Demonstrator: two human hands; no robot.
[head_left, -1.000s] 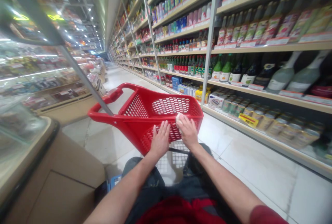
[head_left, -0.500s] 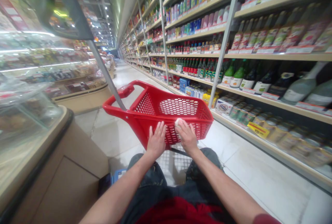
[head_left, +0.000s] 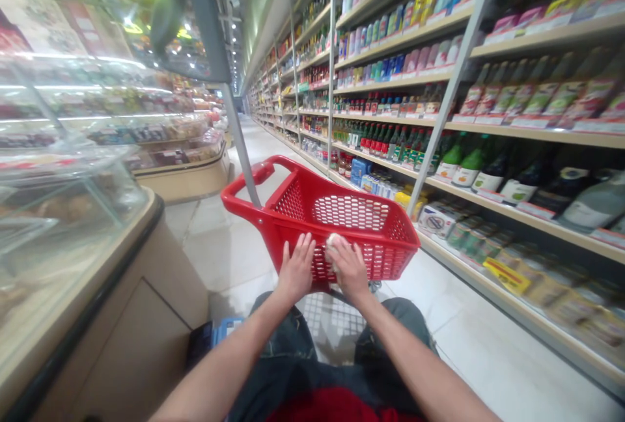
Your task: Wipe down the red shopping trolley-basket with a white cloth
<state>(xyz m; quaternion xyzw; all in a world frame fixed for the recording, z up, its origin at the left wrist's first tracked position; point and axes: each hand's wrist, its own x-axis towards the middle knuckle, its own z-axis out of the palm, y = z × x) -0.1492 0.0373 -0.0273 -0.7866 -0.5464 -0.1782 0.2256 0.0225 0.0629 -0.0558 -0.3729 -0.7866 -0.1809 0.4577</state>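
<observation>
A red plastic shopping basket on wheels (head_left: 283,230), with perforated sides and nothing visible inside, stands in front of my knees. My left hand (head_left: 297,269) lies flat on its near side, fingers stretched out. To the right of it, my right hand (head_left: 350,269) presses a whitish cloth (head_left: 334,241) against the same perforated side, just under the rim. Most of the cloth is hidden beneath the fingers. From the basket's left end a grey pull handle (head_left: 205,38) rises on a metal pole.
Shelves of bottles and cans (head_left: 405,165) run along the right. A glass-topped counter (head_left: 151,266) stands close on the left, with a lit display of packaged goods (head_left: 166,129) beyond. Something blue (head_left: 227,329) sits on the floor by my left leg.
The view has turned left, so the basket and shelves sit farther right. My right hand and the cloth have shifted slightly left along the basket's side, nearer my left hand.
</observation>
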